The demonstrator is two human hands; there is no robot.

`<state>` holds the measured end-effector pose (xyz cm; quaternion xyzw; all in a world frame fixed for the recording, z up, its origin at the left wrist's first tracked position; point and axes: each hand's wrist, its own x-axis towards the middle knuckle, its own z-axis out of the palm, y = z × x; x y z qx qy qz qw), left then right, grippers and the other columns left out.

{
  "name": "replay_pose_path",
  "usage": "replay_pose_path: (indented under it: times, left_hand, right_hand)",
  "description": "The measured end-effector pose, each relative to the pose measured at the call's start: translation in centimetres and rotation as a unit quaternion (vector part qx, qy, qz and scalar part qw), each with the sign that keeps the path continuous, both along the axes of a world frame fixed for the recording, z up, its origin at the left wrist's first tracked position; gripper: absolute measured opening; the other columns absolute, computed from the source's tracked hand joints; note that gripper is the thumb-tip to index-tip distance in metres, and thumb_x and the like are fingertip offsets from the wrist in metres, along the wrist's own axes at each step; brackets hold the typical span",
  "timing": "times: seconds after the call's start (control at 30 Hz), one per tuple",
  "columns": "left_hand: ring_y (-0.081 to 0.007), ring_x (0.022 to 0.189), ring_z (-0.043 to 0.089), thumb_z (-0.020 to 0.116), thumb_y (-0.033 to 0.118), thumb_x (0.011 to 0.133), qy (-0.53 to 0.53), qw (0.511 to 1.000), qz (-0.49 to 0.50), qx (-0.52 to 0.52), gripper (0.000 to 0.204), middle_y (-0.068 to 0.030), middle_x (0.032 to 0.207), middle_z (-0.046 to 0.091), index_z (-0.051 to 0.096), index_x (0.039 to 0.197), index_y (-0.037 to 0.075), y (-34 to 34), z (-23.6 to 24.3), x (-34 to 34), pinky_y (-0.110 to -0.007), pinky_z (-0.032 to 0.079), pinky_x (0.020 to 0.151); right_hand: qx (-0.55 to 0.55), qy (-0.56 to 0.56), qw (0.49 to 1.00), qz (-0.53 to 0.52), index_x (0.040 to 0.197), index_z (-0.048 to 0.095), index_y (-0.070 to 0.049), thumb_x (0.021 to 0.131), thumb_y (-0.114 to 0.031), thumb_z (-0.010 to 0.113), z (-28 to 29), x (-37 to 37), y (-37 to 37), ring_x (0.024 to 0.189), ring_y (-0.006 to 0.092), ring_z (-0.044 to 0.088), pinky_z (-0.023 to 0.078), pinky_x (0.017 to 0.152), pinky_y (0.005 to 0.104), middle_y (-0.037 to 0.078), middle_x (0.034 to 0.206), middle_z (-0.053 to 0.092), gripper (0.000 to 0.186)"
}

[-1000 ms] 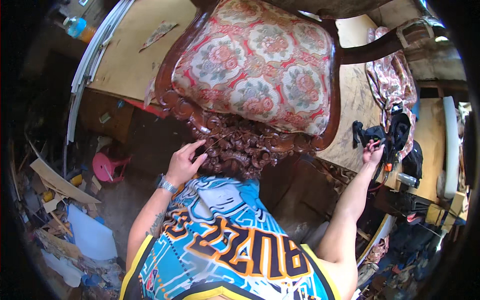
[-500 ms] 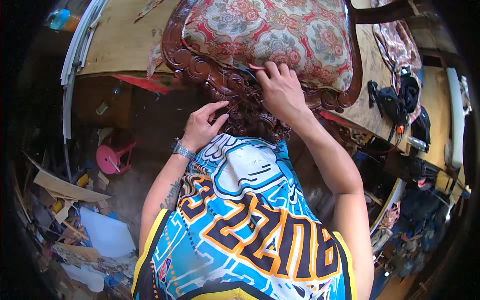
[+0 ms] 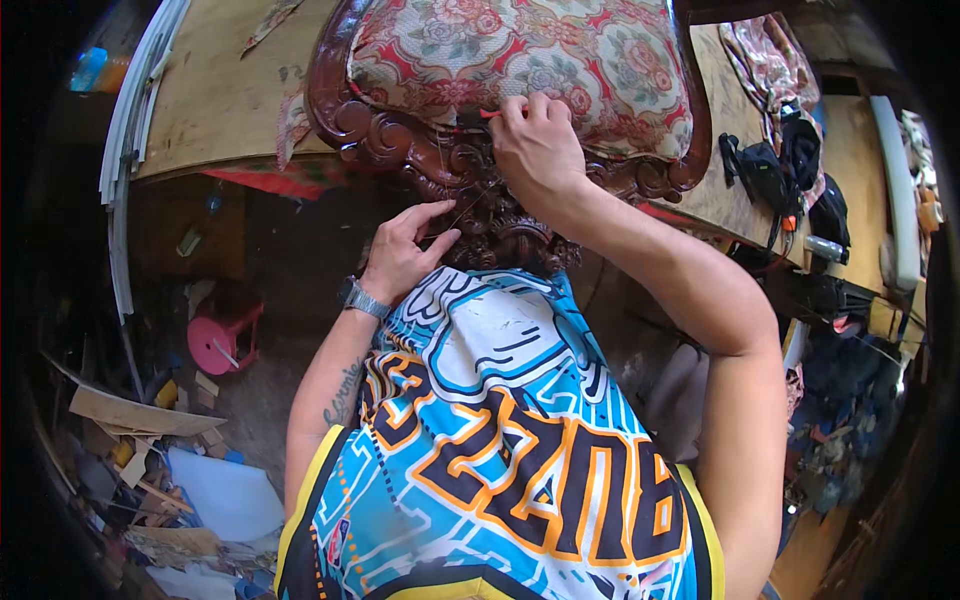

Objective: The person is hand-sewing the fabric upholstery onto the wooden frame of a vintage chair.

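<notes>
A carved, dark glossy wooden chair frame [image 3: 705,150] surrounds a red-and-cream floral cushion [image 3: 620,75]. My right hand [image 3: 540,150] is closed around a red-handled tool [image 3: 488,113], perhaps pliers or a cutter, at the cushion's lower edge; its working end is mostly hidden. Lower left, my left hand [image 3: 400,250] has thumb and forefinger around a thin thread [image 3: 460,212] against the carving; whether they grip it tightly is hard to tell.
The chair lies on a worn plywood table [image 3: 220,90]. At the right are black bags [image 3: 765,175], patterned cloth [image 3: 760,55] and a cylinder [image 3: 828,248]. A pink stool [image 3: 215,345] stands lower left, among wood and foam scraps [image 3: 220,495] on the floor.
My right hand has moved from beside the bags at the right to the cushion's lower edge, carrying the red-handled tool. The view has shifted; my left hand stays at the carving.
</notes>
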<state>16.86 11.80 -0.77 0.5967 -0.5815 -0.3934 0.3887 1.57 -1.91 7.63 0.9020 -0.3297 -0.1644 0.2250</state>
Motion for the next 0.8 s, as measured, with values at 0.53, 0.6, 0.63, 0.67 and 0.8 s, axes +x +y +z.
replay_pose_path:
  times: [0.53,0.6,0.63,0.67,0.8]
  left_hand:
    - [-0.0194,0.068,0.058,0.071,0.022,0.081,0.040,0.999,0.029,-0.019,0.033,-0.0097,0.094,0.067,0.066,0.110,0.007,0.3,-1.7,-0.8,-0.029,0.049,0.063]
    - [-0.0189,0.067,0.058,0.071,0.021,0.081,0.051,0.998,0.037,-0.019,0.032,-0.0094,0.093,0.066,0.066,0.109,0.007,0.1,-1.9,-0.9,-0.029,0.048,0.062]
    - [-0.0184,0.066,0.057,0.071,0.021,0.081,0.059,0.997,0.042,-0.013,0.031,-0.0092,0.092,0.066,0.066,0.109,0.008,0.2,-1.9,-0.8,-0.029,0.048,0.061]
    - [-0.0181,0.064,0.056,0.071,0.019,0.081,0.044,0.998,0.039,0.004,0.029,-0.0094,0.091,0.066,0.067,0.107,0.007,0.1,-1.3,-0.7,-0.029,0.047,0.060]
    - [-0.0177,0.063,0.055,0.071,0.017,0.081,0.035,0.998,0.049,0.013,0.030,-0.0079,0.087,0.064,0.066,0.110,0.009,0.4,-1.1,-1.1,-0.029,0.047,0.060]
  right_hand:
    - [0.220,-0.086,0.972,-0.017,0.098,0.065,-0.006,0.084,-0.018,0.057,-0.7,-1.5,-2.7,0.078,0.0310,0.066,0.054,0.065,0.0420,0.015,0.090,0.059,0.021]
    - [0.229,-0.117,0.966,-0.008,0.101,0.064,-0.007,0.084,-0.019,0.057,-1.4,-2.7,-2.9,0.077,0.0322,0.066,0.054,0.066,0.0430,0.015,0.091,0.059,0.022]
    - [0.243,-0.143,0.959,-0.026,0.104,0.063,-0.007,0.085,-0.019,0.057,-1.7,-2.9,-2.7,0.078,0.0327,0.065,0.054,0.066,0.0429,0.014,0.092,0.059,0.024]
    - [0.257,-0.169,0.950,-0.045,0.106,0.062,-0.007,0.085,-0.020,0.056,-2.0,-3.1,-2.6,0.078,0.0332,0.064,0.054,0.067,0.0428,0.014,0.093,0.058,0.025]
    - [0.201,-0.205,0.958,-0.006,0.104,0.061,-0.003,0.084,-0.017,0.054,-1.3,-3.9,-1.6,0.084,0.0339,0.065,0.053,0.073,0.0442,0.017,0.096,0.060,0.026]
